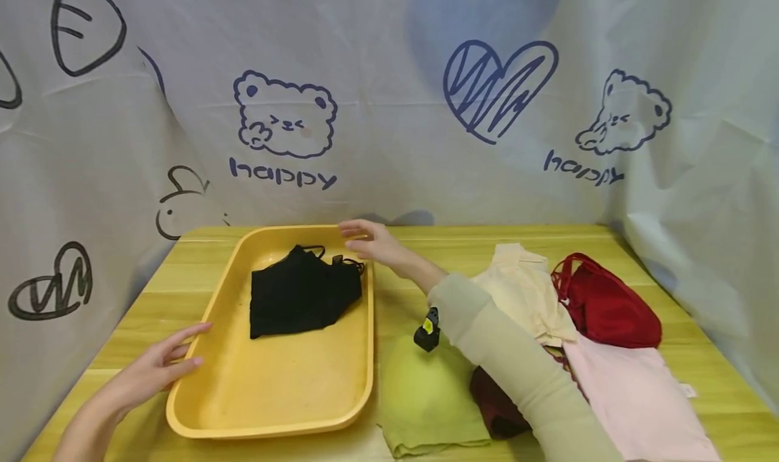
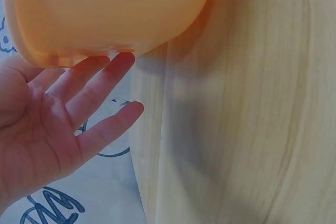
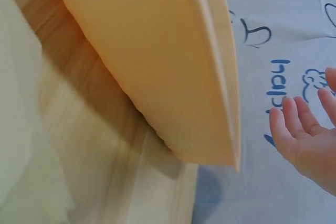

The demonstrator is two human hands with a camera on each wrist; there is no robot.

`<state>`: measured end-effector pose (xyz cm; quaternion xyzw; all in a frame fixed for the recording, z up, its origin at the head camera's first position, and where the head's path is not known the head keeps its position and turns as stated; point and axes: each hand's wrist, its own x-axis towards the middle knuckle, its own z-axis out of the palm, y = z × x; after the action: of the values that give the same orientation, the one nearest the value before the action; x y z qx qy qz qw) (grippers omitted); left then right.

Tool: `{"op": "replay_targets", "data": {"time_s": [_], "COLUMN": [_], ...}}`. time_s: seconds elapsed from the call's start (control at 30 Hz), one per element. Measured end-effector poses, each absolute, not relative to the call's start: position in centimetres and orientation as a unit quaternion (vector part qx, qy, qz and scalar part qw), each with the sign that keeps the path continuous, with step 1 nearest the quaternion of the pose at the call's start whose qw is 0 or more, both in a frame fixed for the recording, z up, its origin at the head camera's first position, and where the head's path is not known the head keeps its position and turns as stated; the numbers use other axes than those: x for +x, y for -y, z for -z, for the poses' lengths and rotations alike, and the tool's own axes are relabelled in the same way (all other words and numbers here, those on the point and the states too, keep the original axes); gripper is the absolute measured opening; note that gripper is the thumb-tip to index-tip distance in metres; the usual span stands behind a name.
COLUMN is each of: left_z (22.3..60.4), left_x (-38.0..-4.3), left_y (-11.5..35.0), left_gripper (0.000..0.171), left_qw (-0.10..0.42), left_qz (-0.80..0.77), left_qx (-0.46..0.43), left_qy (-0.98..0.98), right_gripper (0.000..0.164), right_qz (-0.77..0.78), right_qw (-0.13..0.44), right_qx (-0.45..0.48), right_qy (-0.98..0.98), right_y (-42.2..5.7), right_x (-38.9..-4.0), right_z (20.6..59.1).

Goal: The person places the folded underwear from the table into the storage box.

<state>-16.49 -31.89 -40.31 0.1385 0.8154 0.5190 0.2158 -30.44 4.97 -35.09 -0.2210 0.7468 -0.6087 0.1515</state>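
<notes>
A yellow tray (image 1: 274,387) stands on the table with a folded black strappy top (image 1: 301,296) in its far half. My left hand (image 1: 149,374) is at the tray's left side, thumb and forefinger over the rim. In the left wrist view, the fingers of the left hand (image 2: 68,108) are fairly straight, some fingertips meeting the tray's outer wall (image 2: 115,14). My right hand (image 1: 380,245) hovers by the tray's far right corner, fingers loosely extended and holding nothing. The right wrist view shows the right hand (image 3: 310,135) apart from the tray wall (image 3: 142,51).
Right of the tray lie a lime green garment (image 1: 420,394), a dark maroon one (image 1: 499,401) partly under my right sleeve (image 1: 523,374), a cream one (image 1: 523,286), a red one with straps (image 1: 615,306) and a pink one (image 1: 639,394). A drawn-on sheet (image 1: 389,157) hangs behind.
</notes>
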Motion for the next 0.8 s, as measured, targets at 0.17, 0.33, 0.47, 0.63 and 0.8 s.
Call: {"op": "replay_targets", "data": {"time_s": [0.17,0.33,0.47,0.63,0.8], "left_z": [40.3,40.5,40.5,40.5,40.5], "left_x": [-16.6,-16.7,-16.8,-16.8,-16.9], "left_y": [31.9,32.2,32.4,32.4,32.4], "left_gripper": [0.051,0.051,0.052,0.052,0.051], "left_qw": [0.212,0.219,0.224,0.227,0.227], "left_qz": [-0.52,-0.528,-0.532,-0.539,-0.541], "left_qx": [0.153,0.176,0.183,0.188,0.195], "left_qy": [-0.813,-0.802,-0.796,-0.789,-0.786], "right_gripper": [0.044,0.046,0.047,0.049,0.051], "right_qz": [0.614,0.622,0.628,0.628,0.616], "right_qw": [0.155,0.155,0.146,0.141,0.136], "right_qx": [-0.229,-0.212,-0.198,-0.183,-0.173], "right_qy": [-0.739,-0.737,-0.739,-0.743,-0.756], "right_y": [-7.5,-10.6,-13.0,-16.0,-18.7], "right_x": [-29.6,-29.3,-28.9,-28.4,-27.9], "right_z": [34.3,34.0,33.7,33.3,33.3]}}
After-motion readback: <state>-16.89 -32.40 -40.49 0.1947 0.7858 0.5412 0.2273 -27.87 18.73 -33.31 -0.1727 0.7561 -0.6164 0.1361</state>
